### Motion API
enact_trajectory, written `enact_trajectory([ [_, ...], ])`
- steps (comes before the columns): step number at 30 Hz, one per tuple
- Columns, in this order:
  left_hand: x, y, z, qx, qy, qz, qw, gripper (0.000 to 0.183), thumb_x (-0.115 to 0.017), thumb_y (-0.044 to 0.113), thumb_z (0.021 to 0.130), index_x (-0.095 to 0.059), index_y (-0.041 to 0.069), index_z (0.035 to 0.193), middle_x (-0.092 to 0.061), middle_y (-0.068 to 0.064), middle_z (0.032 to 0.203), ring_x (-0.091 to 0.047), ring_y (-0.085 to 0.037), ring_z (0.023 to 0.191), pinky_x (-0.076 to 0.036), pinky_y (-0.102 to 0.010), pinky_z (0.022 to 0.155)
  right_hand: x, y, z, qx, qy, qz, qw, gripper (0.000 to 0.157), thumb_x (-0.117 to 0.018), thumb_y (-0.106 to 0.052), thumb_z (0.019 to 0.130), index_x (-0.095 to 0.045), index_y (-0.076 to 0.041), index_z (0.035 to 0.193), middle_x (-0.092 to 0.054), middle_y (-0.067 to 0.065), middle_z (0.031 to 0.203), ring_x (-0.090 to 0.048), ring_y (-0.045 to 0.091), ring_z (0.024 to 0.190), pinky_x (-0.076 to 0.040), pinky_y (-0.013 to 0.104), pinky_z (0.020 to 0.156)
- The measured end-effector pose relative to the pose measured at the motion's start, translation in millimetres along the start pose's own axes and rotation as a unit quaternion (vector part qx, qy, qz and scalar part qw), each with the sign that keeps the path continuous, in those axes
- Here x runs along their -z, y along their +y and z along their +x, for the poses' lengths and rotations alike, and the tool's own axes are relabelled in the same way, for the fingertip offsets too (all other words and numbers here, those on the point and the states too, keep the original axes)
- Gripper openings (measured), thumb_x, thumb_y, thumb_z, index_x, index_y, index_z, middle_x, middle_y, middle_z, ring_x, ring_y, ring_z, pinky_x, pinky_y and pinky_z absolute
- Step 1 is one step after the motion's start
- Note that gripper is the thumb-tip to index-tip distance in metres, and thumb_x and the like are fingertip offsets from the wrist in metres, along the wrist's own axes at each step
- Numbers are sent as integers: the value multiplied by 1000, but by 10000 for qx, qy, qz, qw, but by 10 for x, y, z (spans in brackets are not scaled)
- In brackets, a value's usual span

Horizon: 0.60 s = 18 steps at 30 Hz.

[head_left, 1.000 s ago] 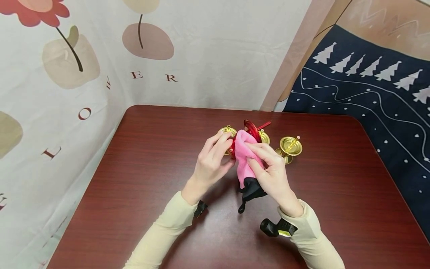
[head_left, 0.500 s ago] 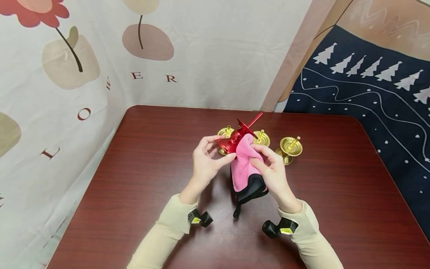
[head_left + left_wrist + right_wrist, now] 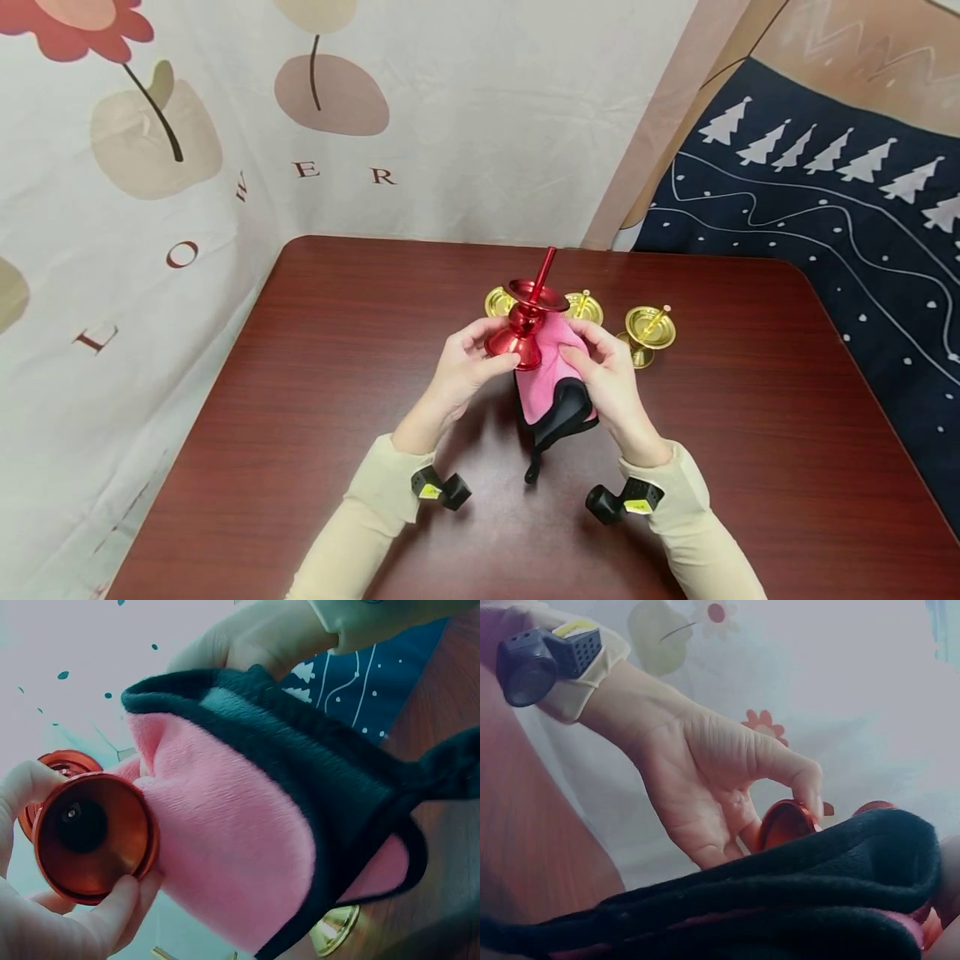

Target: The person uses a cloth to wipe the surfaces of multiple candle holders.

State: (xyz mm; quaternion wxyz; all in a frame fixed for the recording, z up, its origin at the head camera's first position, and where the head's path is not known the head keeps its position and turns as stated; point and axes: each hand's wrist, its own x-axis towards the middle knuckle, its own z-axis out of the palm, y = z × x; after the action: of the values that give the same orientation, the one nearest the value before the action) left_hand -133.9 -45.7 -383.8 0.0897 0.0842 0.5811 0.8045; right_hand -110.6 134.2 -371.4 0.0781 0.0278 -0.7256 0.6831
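My left hand (image 3: 463,372) grips the flared base of a shiny red candle holder (image 3: 525,321), held nearly upright over the table with its thin spike leaning a little right. In the left wrist view the hollow underside of the candle holder (image 3: 90,832) faces the camera, fingers and thumb at its rim. A pink cloth with black trim (image 3: 551,375) is pinched in my right hand (image 3: 611,379) and lies against the holder's right side. Its black loop hangs down toward me. The right wrist view shows mostly the cloth's black edge (image 3: 802,870) and my left hand (image 3: 697,761) behind it.
Behind my hands stand gold candle holders: one at the left (image 3: 497,302), partly hidden, one in the middle (image 3: 585,308), and one to the right (image 3: 649,329). They are on a dark red-brown table (image 3: 360,333). Printed curtains (image 3: 487,150) hang behind the table.
The red candle holder has turned from strongly tilted to nearly upright, its base now toward me. My left hand has changed its grip to the base. The right hand keeps pinching the cloth.
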Motion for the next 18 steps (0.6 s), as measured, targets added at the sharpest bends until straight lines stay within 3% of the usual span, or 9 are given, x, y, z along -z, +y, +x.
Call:
enact_trajectory([
  [3, 26, -17, 6, 44, -52, 126, 9999, 46, -62, -13, 72, -50, -17, 117, -62, -2, 99, -58, -11, 82, -49, -20, 72, 13, 2, -10, 186, -221, -376, 9989, 32, -58, 12, 82, -57, 14, 114, -63, 23, 106, -58, 4, 84, -48, 15, 75],
  [5, 46, -35, 14, 58, -92, 233, 9997, 44, -62, -12, 72, -51, -17, 115, -62, 0, 97, -57, -11, 82, -49, -21, 71, 23, 10, -17, 238, -348, -576, 9974, 33, -59, 11, 82, -59, 11, 115, -62, 27, 107, -58, 5, 83, -48, 15, 74],
  [13, 90, -92, 42, -72, -139, 682, 9976, 33, -66, -8, 75, -56, -13, 106, -63, -2, 92, -56, -15, 85, -49, -23, 71, 30, 47, -32, 335, -552, -1009, 9928, 27, -62, 5, 82, -62, 6, 110, -64, 20, 101, -58, 17, 84, -49, 18, 72],
  [18, 92, -106, 42, 4, -125, 590, 9982, 39, -66, -11, 74, -56, -12, 111, -64, -5, 97, -57, -15, 87, -49, -24, 75, 64, 46, -33, 369, -726, -948, 9922, 26, -59, 6, 81, -62, 4, 107, -63, 19, 97, -57, 18, 84, -49, 19, 72],
])
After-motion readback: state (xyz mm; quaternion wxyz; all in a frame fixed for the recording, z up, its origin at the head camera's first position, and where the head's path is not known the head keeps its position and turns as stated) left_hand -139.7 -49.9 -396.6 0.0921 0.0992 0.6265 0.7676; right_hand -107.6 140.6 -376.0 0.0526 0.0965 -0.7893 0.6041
